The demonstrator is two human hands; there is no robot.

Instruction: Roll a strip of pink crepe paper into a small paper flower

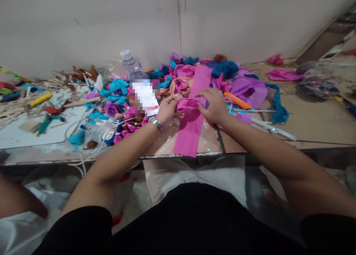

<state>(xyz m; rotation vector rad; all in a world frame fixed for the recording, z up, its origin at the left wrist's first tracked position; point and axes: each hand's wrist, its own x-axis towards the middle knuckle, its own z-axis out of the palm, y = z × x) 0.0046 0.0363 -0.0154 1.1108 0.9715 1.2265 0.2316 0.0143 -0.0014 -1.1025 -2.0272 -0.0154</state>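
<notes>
Between my hands is a small curled piece of pink crepe paper (188, 105), its left end pinched in the fingertips of my left hand (168, 107). A metal watch sits on that wrist. My right hand (213, 104) is at the other end of the piece, with its index finger and thumb curved but apart, at the paper's edge. Beneath both hands a long flat pink crepe strip (187, 140) runs from the heap at the back to the table's front edge. Part of the strip is hidden by the curled piece.
Crumpled coloured paper (249, 86) is heaped behind my hands. A lit phone (146, 95), a bottle (132, 66) and a white cable (80, 123) are at left, beyond them wooden sticks (13, 108). An orange-handled tool (237, 100) and cardboard (314, 125) are at right.
</notes>
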